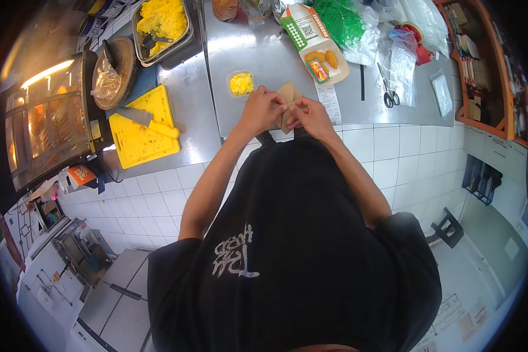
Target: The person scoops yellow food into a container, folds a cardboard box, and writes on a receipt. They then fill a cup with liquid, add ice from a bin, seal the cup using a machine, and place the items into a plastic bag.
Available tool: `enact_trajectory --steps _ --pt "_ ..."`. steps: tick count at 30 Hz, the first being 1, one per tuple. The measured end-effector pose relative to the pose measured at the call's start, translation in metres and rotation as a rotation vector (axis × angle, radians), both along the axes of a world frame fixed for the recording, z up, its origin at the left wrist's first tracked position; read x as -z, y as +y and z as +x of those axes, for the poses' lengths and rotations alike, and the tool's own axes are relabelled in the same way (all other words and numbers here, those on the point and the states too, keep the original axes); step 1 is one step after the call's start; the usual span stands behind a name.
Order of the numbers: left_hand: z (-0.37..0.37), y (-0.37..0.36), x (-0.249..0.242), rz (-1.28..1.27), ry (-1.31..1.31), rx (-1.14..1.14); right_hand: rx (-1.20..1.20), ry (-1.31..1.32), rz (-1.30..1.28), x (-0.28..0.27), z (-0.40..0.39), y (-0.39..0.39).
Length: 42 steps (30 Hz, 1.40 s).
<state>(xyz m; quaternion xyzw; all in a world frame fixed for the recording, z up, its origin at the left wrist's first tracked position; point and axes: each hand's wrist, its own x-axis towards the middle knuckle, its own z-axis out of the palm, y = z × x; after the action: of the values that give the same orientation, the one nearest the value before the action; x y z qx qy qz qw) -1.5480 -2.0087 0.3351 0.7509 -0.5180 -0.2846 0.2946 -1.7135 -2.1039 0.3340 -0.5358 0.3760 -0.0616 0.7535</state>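
Note:
At the front edge of the steel counter, a small piece of folded brown paper (288, 92) is pinched between both of my hands. My left hand (264, 110) has its fingers closed on the paper's left side. Opposite it, my right hand (311, 117) grips the right side, with the fingertips of both hands nearly touching. Just beyond my left hand sits a small clear tub (241, 84) of yellow food. Past my right hand lies an open takeaway box (340, 75) holding fried pieces and a sauce sachet (318, 70). A printed receipt (328, 101) lies partly under the box.
On the left, a knife (146, 120) rests on a yellow cutting board (136, 149), near a lit glass-fronted oven (47, 123). Behind it stands a metal tray (188, 36) of yellow food. Scissors (388, 94) and plastic bags (402, 50) lie right, beside an orange shelf (481, 114).

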Motion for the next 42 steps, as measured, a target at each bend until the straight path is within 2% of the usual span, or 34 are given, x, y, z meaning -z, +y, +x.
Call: enact_trajectory --steps 1,3,6,8,10,13,15,21,25,27,28,30,32,33,34,36,37,38,40,41,42 --pt "0.006 -0.005 -0.002 -0.002 -0.002 -0.003 0.033 0.017 -0.009 -0.002 0.001 0.001" --pt "0.016 -0.013 -0.004 0.093 0.076 0.173 0.070 0.034 -0.021 -0.009 0.006 0.000" --pt "0.020 -0.020 -0.006 0.091 0.035 0.277 0.095 0.123 -0.071 -0.016 0.011 0.001" --pt "0.021 -0.019 -0.005 0.055 0.047 0.285 0.021 0.143 -0.186 -0.020 0.013 -0.001" --pt "0.018 -0.013 -0.002 0.024 0.061 0.291 0.026 0.135 -0.198 -0.010 0.013 0.001" --pt "0.009 0.000 0.005 -0.028 0.073 0.232 0.031 0.137 -0.229 -0.010 0.013 0.003" --pt "0.004 0.008 0.012 -0.158 0.130 0.110 0.028 0.149 -0.250 -0.013 0.014 0.003" --pt "-0.013 0.020 0.017 -0.184 0.261 -0.081 0.015 0.205 -0.272 -0.011 0.013 0.000" --pt "-0.006 0.033 0.037 -0.259 0.138 -0.035 0.100 0.238 -0.193 -0.007 0.009 -0.001" --pt "-0.006 0.040 0.042 -0.233 0.379 -0.136 0.114 0.232 -0.194 -0.008 0.007 0.000" --pt "-0.008 0.043 0.045 -0.235 0.377 -0.142 0.170 0.216 -0.161 -0.010 0.005 0.001" --pt "-0.014 0.047 0.041 -0.209 0.660 -0.291 0.204 0.188 -0.125 -0.007 0.004 0.001" --pt "-0.022 0.053 0.034 -0.230 0.708 -0.365 0.317 0.109 -0.263 0.001 0.003 -0.004" --pt "-0.023 0.057 0.030 -0.246 0.771 -0.421 0.332 0.066 -0.250 0.002 0.002 -0.007" --pt "-0.021 0.061 0.028 -0.252 0.763 -0.430 0.322 0.058 -0.250 0.004 0.002 -0.008" --pt "-0.016 0.068 0.029 -0.213 0.761 -0.481 0.270 0.096 -0.475 -0.009 0.003 -0.009" --pt "-0.010 0.069 0.029 -0.222 0.758 -0.487 0.168 0.209 -0.564 -0.018 0.002 -0.010" --pt "0.000 0.071 0.029 -0.169 0.676 -0.549 0.161 0.202 -0.570 -0.026 0.002 -0.007" --pt "0.021 0.074 0.032 -0.126 0.594 -0.618 -0.085 0.226 -1.087 -0.039 0.003 0.004" --pt "0.032 0.073 0.036 -0.146 0.315 -0.559 -0.088 0.221 -1.096 -0.043 0.003 0.010" --pt "0.044 0.069 0.036 -0.168 0.034 -0.494 -0.216 0.229 -1.180 -0.045 0.006 0.015"
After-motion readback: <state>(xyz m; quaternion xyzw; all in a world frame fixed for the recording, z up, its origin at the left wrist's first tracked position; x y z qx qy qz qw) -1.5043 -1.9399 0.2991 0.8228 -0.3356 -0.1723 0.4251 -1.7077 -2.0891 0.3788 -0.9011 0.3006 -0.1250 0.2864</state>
